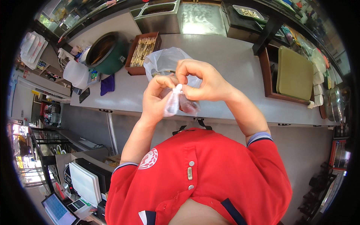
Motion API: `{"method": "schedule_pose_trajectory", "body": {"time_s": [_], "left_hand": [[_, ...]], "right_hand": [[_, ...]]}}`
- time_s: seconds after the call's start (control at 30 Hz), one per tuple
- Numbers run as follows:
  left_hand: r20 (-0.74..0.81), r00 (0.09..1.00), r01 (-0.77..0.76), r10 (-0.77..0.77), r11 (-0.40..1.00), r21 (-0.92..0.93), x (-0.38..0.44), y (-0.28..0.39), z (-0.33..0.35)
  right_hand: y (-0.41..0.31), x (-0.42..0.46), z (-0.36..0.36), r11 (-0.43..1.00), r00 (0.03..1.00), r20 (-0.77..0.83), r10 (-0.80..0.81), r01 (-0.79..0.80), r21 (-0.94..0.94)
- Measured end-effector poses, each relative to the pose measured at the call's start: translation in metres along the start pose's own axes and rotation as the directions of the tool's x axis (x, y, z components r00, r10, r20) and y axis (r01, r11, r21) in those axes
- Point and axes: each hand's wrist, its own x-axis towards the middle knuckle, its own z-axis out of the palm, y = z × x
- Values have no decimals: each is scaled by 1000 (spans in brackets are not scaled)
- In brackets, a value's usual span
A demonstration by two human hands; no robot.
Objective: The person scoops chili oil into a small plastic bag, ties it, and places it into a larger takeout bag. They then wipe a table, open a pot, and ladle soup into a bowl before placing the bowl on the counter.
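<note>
Both my hands are raised over the front edge of a metal counter (225,112), close together. My left hand (156,97) pinches the gathered neck of a small clear plastic bag (189,105), which bears a whitish knot or twist at its top. My right hand (206,80) grips the same neck from the other side with thumb and curled forefinger. Something reddish-brown shows through the small bag, though I cannot tell what it is. Just beyond my hands stands a larger translucent plastic bag (161,59) with its mouth spread; my hands hide part of it.
Behind the bags is a brown box (132,71) of wrapped chopsticks, beside a dark green round pot (112,63). A phone (84,95) and a purple cloth (107,85) lie to the left. At right, an olive tray (295,73) leans in a brown bin (274,91).
</note>
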Motion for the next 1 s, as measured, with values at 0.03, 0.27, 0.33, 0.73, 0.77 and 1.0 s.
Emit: {"method": "schedule_pose_trajectory", "body": {"time_s": [0.03, 0.27, 0.33, 0.73, 0.77, 1.0], "left_hand": [[15, 996, -90, 90, 994, 60, 0, -2, 0], [59, 995, -92, 74, 894, 437, 8, 6, -8], [33, 986, 160, -161, 987, 33, 14, 17, -9], [202, 971, 15, -124, 883, 468, 29, 31, 3], [210, 972, -9, -109, 870, 494, 28, 31, 5], [285, 956, -123, -71, 785, 607, 26, 30, 18]], "right_hand": [[4, -1, 4, 993, 999, -42, 32, -27, 117], [4, 4, -1, 878, 944, -58, 326, -280, 388], [4, 5, -5, 930, 958, -71, 278, -250, 270], [-2, 8, -20, 981, 984, -50, 173, -168, 101], [-3, 7, -20, 968, 978, -40, 206, -197, 155], [-1, 1, -25, 968, 985, 5, 174, -172, 180]]}}
